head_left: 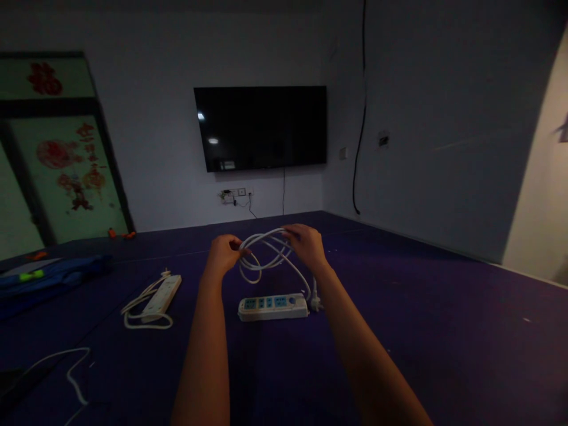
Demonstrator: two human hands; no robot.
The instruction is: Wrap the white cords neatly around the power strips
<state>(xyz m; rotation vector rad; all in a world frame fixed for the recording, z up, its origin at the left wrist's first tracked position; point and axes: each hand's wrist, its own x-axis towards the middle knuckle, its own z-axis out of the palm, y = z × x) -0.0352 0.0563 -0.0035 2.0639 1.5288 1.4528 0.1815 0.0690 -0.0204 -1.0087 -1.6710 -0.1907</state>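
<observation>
Both my hands hold up a looped white power cord (266,255) above the dark purple floor. My left hand (225,252) is closed on the left side of the coil. My right hand (307,244) grips the top right of the loops. The cord runs down from the coil to a white power strip (272,307) with blue sockets, which lies on the floor just below my hands. Its plug (315,303) rests at the strip's right end.
A second white power strip (162,296) with its bundled cord lies on the floor to the left. A loose white cable (73,367) is at the lower left beside blue fabric (53,273). A dark TV (261,127) hangs on the far wall above a wall outlet (235,193).
</observation>
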